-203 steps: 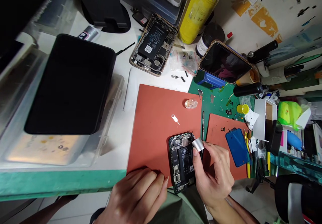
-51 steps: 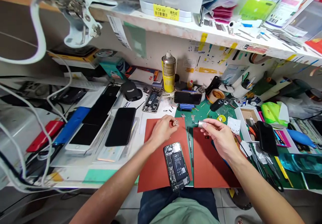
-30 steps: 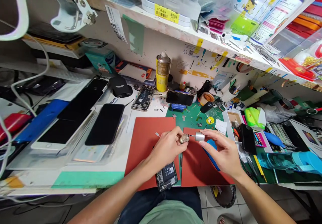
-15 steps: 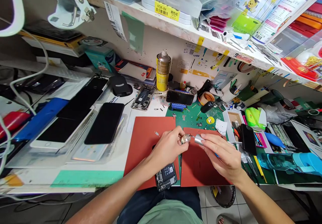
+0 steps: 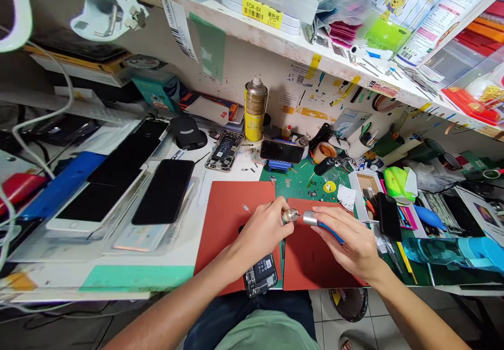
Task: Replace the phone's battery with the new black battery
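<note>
Silver cap pinched in right hand, glass bottle gripped in left hand; apparently joining them; next move calls for steady alignment.

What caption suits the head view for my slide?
Left hand holds a small bottle, right hand a silver cap; an opened phone is partly hidden by the left hand.

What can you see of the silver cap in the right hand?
The silver cap is a short, smooth, metallic-looking cylinder. The right hand holds it sideways, above the right red mat. A thin dark stem runs from its end toward the small bottle in the left hand; whether it enters is unclear.
</note>
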The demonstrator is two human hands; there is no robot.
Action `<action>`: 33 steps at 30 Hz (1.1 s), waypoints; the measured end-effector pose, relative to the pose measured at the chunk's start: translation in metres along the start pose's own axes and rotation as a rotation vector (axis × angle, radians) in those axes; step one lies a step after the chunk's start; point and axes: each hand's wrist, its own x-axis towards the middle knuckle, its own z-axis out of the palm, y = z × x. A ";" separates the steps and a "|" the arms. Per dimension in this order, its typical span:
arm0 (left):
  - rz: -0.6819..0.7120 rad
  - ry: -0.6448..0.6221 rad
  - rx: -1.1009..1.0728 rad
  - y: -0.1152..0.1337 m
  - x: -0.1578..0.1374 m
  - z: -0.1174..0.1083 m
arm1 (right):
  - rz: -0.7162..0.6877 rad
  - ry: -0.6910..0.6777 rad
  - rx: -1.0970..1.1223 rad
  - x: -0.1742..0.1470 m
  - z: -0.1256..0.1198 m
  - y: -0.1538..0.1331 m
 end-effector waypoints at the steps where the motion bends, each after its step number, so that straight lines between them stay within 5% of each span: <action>1: 0.001 0.002 0.014 0.000 0.000 0.000 | 0.008 -0.005 -0.004 0.002 -0.001 0.000; 33: 0.040 -0.062 0.238 0.014 -0.001 0.002 | -0.060 -0.400 -0.130 0.041 -0.011 0.000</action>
